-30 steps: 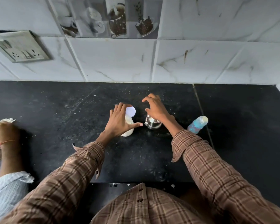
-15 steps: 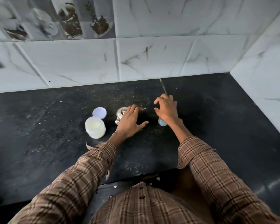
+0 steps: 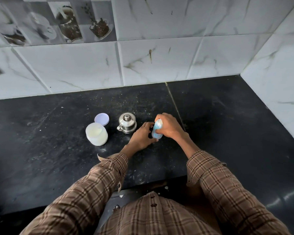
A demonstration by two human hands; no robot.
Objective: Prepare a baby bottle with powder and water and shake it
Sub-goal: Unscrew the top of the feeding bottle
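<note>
Since prev frame, right hand (image 3: 169,127) grips pale-blue bottle (image 3: 156,133) (tilted); left hand (image 3: 142,135) relaxed beside it.

— How is the light?
— Soft and even, daylight-like, with faint shadows under the forearms. A pale sheen lies on the black table (image 3: 227,116) at the lower right.
— And sharpness?
— The baby bottle (image 3: 157,131) is smeared by blur. The wall tiles (image 3: 159,65) bow outward toward the edges.

One bottle (image 3: 157,131), jar (image 3: 96,134), lid (image 3: 101,119), pot (image 3: 127,122).
</note>
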